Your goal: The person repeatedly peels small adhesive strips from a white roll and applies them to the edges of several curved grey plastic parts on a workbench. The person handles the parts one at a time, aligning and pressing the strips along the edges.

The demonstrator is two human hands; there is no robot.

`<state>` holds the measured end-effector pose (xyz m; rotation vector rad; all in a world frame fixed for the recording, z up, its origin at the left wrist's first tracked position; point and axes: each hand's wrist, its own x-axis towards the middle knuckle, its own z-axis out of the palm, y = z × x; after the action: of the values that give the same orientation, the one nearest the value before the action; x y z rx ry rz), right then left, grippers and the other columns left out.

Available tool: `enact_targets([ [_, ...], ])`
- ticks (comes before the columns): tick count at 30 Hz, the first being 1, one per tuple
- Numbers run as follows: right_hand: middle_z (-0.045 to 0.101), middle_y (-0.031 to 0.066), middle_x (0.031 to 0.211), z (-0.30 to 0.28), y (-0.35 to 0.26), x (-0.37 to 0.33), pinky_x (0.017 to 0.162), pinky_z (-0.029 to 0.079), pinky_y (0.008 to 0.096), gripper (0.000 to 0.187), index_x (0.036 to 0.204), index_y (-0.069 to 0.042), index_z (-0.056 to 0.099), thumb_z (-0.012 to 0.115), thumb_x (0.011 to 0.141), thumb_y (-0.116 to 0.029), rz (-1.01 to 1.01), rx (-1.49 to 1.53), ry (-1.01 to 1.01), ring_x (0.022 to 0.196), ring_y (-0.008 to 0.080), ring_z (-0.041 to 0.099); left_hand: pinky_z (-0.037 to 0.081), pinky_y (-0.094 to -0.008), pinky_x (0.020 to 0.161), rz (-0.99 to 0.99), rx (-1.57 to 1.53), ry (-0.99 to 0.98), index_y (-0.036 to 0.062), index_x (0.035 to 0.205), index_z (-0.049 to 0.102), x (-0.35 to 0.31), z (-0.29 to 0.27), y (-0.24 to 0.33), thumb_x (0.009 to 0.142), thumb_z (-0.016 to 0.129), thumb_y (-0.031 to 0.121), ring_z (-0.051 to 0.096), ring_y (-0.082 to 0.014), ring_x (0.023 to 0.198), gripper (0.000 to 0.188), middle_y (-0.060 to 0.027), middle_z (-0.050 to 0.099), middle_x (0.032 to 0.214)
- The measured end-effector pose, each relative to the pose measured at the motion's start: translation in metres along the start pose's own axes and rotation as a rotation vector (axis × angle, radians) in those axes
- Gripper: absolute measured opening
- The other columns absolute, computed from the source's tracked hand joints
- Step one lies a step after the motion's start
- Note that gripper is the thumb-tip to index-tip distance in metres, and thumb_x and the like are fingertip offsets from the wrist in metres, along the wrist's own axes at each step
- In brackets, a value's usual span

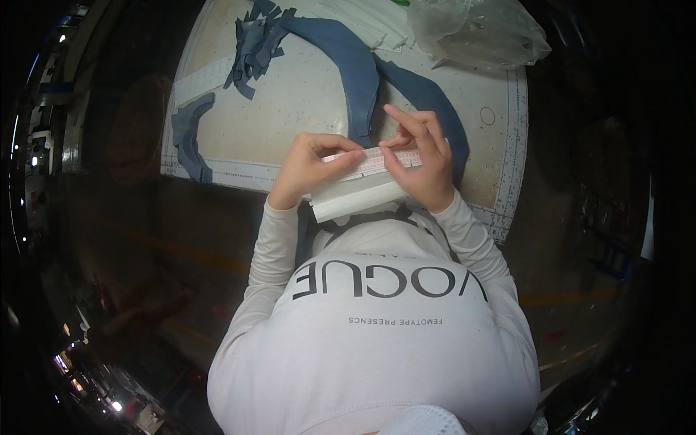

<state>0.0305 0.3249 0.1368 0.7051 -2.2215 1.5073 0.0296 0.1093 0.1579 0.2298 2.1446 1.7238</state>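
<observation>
and here we are at the near edge of the table (290,119), with the label sheet (371,161) held up over the lap, just short of the edge. the left hand (310,165) has its thumb and fingers closed on the sheet's left end. the right hand (426,158) is looser: thumb against the sheet's right part, forefinger raised and apart; whether those fingertips pinch a label, i cannot tell. below hangs a white flap (360,196), perhaps joined to the sheet, perhaps not.

now, the dangers! that left pinch looks like the main hold, so if it slackens, the sheet could tip and slide down towards the lap. a hasty tug from the right might tear a label, or lift two at once. a loose sticker could cling to a fingertip, fold onto itself, or land on the wrong spot of the curved blue piece (355,80) just beyond the hands. and a careless elbow could nudge the small blue piece (190,141), over by the table's left edge.
</observation>
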Motion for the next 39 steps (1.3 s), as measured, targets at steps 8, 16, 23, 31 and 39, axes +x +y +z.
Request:
enact_targets([
  [8, 0.052, 0.0109, 0.116, -0.004, 0.002, 0.004, 0.071, 0.057, 0.0275, 0.067, 0.133, -0.009, 0.056, 0.069, 0.071, 0.012, -0.059, -0.021, -0.069, 0.078, 0.016, 0.065, 0.049, -0.0226, 0.072, -0.027, -0.002, 0.001, -0.0039, 0.092, 0.074, -0.001, 0.0, -0.005, 0.085, 0.071, 0.008, 0.062, -0.0086, 0.077, 0.014, -0.0062, 0.072, 0.084],
  [16, 0.052, 0.0094, 0.115, 0.003, -0.002, 0.0, 0.072, 0.057, 0.027, 0.063, 0.13, -0.007, 0.058, 0.069, 0.071, 0.013, -0.048, -0.048, -0.073, 0.081, 0.0145, 0.066, 0.049, -0.022, 0.072, -0.015, -0.015, 0.0, -0.0037, 0.092, 0.074, 0.0, 0.0, -0.005, 0.085, 0.071, 0.009, 0.061, -0.0082, 0.077, 0.015, -0.0057, 0.071, 0.083],
  [23, 0.051, 0.0117, 0.12, -0.001, -0.002, 0.004, 0.075, 0.057, 0.0293, 0.069, 0.134, -0.01, 0.054, 0.069, 0.07, 0.011, 0.007, -0.006, -0.055, 0.091, 0.0203, 0.068, 0.048, -0.0217, 0.069, -0.011, 0.035, -0.013, -0.0036, 0.092, 0.074, -0.001, 0.002, -0.004, 0.085, 0.071, 0.01, 0.06, -0.0073, 0.075, 0.015, -0.0044, 0.071, 0.081],
  [31, 0.046, 0.0151, 0.133, 0.011, 0.001, -0.001, 0.08, 0.059, 0.0295, 0.071, 0.137, -0.01, 0.051, 0.063, 0.072, 0.017, -0.159, 0.01, -0.148, 0.098, 0.0249, 0.067, 0.049, -0.0234, 0.066, 0.0, -0.011, -0.002, -0.0034, 0.091, 0.074, 0.003, 0.005, -0.008, 0.083, 0.07, 0.01, 0.059, -0.0066, 0.071, 0.016, -0.005, 0.07, 0.077],
  [39, 0.043, 0.0135, 0.136, 0.016, 0.007, -0.004, 0.078, 0.06, 0.0276, 0.071, 0.138, -0.005, 0.048, 0.065, 0.072, 0.015, 0.311, 0.44, -0.041, 0.098, 0.0201, 0.066, 0.047, -0.0217, 0.068, -0.028, -0.001, -0.023, -0.0028, 0.091, 0.074, 0.0, 0.002, -0.015, 0.085, 0.071, 0.011, 0.059, -0.007, 0.075, 0.015, -0.0038, 0.07, 0.081],
])
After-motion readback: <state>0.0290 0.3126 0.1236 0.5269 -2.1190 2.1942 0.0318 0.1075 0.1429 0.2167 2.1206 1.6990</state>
